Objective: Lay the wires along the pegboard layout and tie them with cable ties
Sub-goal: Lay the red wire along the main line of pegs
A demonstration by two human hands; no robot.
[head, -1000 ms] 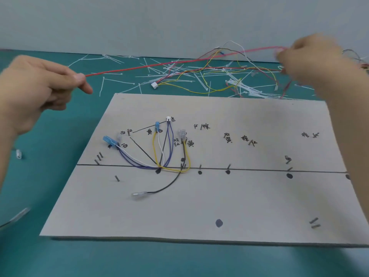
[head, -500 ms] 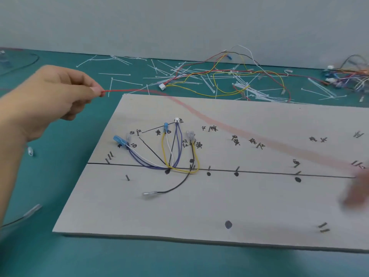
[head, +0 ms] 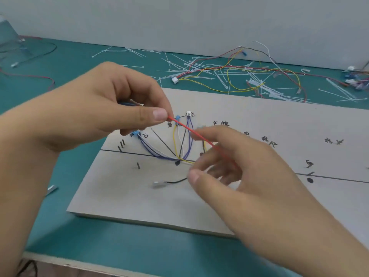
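A grey pegboard (head: 139, 196) with black pegs, marks and a drawn line lies on the green table. Blue, white, yellow and black wires (head: 180, 142) fan from small connectors down to one dot on the line. A black wire with a clear terminal (head: 159, 184) lies loose below them. My left hand (head: 103, 110) pinches one end of a red wire (head: 189, 129) between thumb and forefinger above the board. The wire runs taut down-right into my right hand (head: 239, 176), which is blurred and holds it in its curled fingers.
White cable ties (head: 199, 66) lie scattered behind the board, mixed with a heap of loose coloured wires (head: 239, 76). More connectors (head: 355, 78) sit at the far right. A clear container (head: 8, 37) stands far left. The table's front edge (head: 79, 262) is near me.
My hands have come together over the board's left half. The right hand swept down to the right, then back toward the left hand, so the red wire's free span is now short.
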